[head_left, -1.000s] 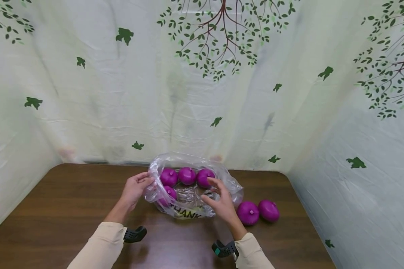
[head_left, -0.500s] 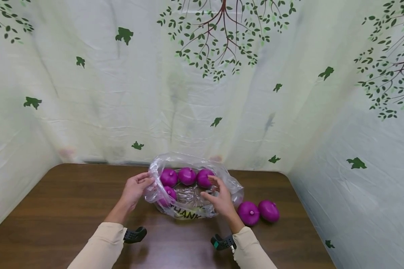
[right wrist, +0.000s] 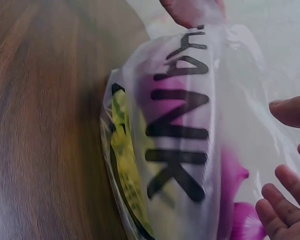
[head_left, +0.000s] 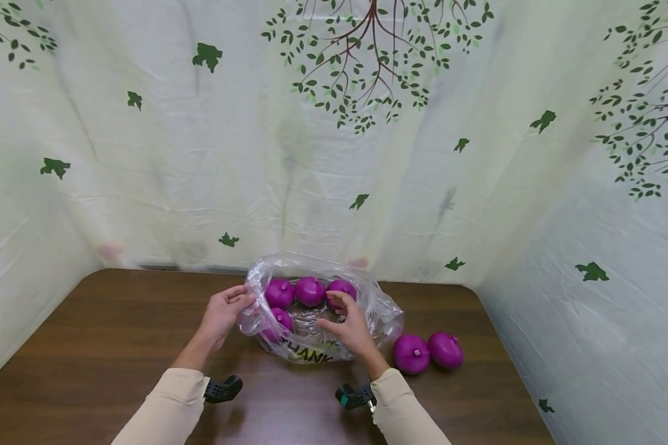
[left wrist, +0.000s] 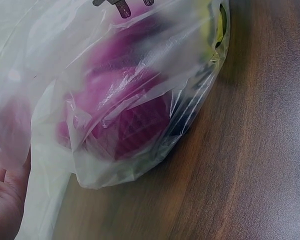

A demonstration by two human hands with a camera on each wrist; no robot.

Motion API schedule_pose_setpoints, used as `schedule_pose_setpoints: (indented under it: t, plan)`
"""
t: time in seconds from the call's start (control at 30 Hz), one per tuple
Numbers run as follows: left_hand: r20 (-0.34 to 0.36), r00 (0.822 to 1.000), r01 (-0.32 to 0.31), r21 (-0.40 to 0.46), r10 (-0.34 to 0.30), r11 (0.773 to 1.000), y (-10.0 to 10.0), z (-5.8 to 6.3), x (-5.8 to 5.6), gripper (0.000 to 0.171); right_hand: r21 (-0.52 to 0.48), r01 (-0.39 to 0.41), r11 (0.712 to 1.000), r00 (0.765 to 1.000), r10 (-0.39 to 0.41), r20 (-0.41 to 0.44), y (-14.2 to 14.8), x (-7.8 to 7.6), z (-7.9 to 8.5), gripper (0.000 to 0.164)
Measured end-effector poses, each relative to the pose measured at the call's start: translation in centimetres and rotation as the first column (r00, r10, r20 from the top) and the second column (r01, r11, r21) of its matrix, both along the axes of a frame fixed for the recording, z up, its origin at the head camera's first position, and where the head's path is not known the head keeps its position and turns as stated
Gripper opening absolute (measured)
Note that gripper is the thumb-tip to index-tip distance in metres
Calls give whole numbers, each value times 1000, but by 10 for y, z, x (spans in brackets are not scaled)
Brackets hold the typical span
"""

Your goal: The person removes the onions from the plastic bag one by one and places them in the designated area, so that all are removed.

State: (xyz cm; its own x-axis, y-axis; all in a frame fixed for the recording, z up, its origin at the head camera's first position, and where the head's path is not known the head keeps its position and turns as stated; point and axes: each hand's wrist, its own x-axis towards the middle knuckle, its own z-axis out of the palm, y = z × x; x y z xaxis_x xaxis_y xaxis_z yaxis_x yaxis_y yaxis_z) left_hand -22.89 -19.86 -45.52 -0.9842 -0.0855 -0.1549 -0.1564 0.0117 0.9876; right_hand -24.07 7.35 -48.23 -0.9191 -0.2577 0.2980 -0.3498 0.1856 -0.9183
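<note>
A clear plastic bag (head_left: 386,309) with the letters HANK showing on its near side stands with its mouth open wide. Inside lie several purple onions (head_left: 310,291), also seen blurred through the plastic in the left wrist view. My left hand (head_left: 226,312) pinches the bag's left rim between thumb and fingers. Over the mouth, my right hand (head_left: 352,327) has its fingers relaxed and spread from the thumb, holding nothing. Its fingertips overlap the rightmost onion (head_left: 342,288) in the bag. In the right wrist view the right fingers (right wrist: 285,207) hang beside the rim, apart from the plastic.
Two more purple onions, a nearer one (head_left: 411,354) and another (head_left: 446,350) beside it, lie on the brown wooden table (head_left: 128,334) right of the bag. A pale curtain (head_left: 161,154) printed with leaves hangs behind the table and along both sides.
My right hand has moved left, further over the bag's mouth. The left hand keeps its hold on the rim, and the onions have not moved.
</note>
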Motion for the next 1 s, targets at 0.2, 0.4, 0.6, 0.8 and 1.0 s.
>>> schedule_pose_setpoints:
  t: [0.2,0.4,0.6,0.8,1.0]
  plan:
    - [9,1000,2,-11,-2,1000,0,0,1,53,24,-26,999,999,25,45,-13,12,19,56]
    - [-1,1000,2,3,-2,1000,0,-1,0,52,42,-34,999,997,31,64,-23,23,35,55]
    - [-11,1000,2,12,-2,1000,0,-2,0,51,3,-65,998,993,64,95,-32,21,30,53]
    - [-6,1000,4,-24,-4,1000,-2,0,0,52,-2,-72,997,992,72,102,-43,14,20,52]
    - [-3,1000,6,-15,-6,1000,-1,-1,1,52,13,-59,998,991,57,119,-51,-1,-11,55]
